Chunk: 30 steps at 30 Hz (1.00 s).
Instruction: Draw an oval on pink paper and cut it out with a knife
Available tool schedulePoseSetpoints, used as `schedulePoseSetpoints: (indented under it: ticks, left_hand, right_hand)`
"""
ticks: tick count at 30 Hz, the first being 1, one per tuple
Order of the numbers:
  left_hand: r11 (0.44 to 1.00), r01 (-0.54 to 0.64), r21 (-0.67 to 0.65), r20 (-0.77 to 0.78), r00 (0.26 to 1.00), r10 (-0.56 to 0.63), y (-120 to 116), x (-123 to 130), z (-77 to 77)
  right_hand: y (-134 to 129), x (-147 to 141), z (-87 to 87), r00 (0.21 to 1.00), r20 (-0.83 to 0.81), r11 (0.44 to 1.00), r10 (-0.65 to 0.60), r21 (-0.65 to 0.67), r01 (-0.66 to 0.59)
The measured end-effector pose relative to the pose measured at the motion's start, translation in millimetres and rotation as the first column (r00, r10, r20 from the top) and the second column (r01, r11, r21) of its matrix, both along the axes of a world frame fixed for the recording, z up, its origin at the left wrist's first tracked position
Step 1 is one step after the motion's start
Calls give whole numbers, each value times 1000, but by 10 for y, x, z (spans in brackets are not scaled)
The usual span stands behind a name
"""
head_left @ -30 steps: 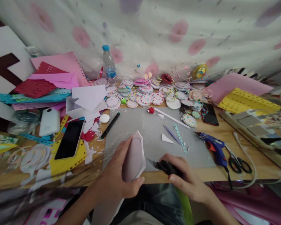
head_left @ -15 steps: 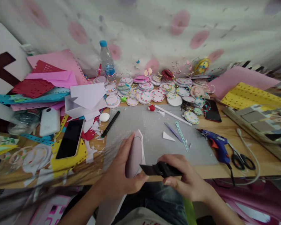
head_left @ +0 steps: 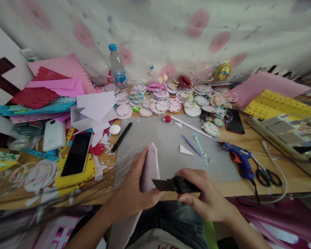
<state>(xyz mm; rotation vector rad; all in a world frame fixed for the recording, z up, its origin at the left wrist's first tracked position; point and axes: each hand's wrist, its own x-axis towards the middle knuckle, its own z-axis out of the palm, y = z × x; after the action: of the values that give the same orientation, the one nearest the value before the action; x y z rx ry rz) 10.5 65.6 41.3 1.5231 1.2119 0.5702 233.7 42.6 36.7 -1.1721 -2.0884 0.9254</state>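
Observation:
My left hand (head_left: 136,188) is wrapped round a white foam board (head_left: 148,171), whose narrow tip points up and away from me over the mat's near edge. A curved line is drawn near that tip, and the board's lower part runs down beside my lap. In my right hand (head_left: 203,193) is a black utility knife (head_left: 182,185), gripped by its handle. Its dark blade points left, lying at the board's right edge close to my left thumb; whether it bites into the board I cannot tell. A grey cutting mat (head_left: 171,148) lies beneath.
On the mat lie a black marker (head_left: 122,137), a white triangular scrap (head_left: 186,150) and paper strips. A blue glue gun (head_left: 239,159) and scissors (head_left: 269,177) sit at right. Phones and coloured sheets crowd the left. Decorated discs (head_left: 160,105) and a water bottle (head_left: 117,65) line the back.
The knife blade has shifted slightly left and up against the board's edge. My left hand keeps its hold on the board, and the whole view has drifted a little.

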Motion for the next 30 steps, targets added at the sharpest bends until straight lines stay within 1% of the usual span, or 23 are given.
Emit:
schedulePoseSetpoints:
  ticks: [3, 6, 9, 15, 20, 25, 30]
  left_hand:
    - [998, -11, -57, 40, 999, 13, 4, 13, 40]
    - [992, 5, -127, 121, 993, 11, 15, 44, 80]
    - [990, -6, -142, 141, 990, 26, 27, 96, 105]
    - [993, -91, -74, 38, 995, 94, 23, 178, 104]
    - [994, -108, -1, 17, 994, 108, -12, 188, 111]
    - [987, -162, 5, -23, 987, 162, -56, 194, 122]
    - [985, -169, 24, -23, 985, 170, -70, 211, 141]
  right_hand:
    - [-4, -4, -20, 999, 29, 999, -29, -42, 30]
    - [0, -21, -24, 998, 43, 995, -51, -87, 55]
    - [1, -48, -16, 998, 32, 994, -62, -89, 65]
    - [-15, -65, -13, 995, 21, 992, -94, -81, 95]
    - [-13, -46, -8, 997, -19, 988, -78, -135, 74]
    - [5, -38, 1, 997, -35, 980, -64, -190, 56]
    - [2, -44, -30, 996, -42, 980, -77, -185, 68]
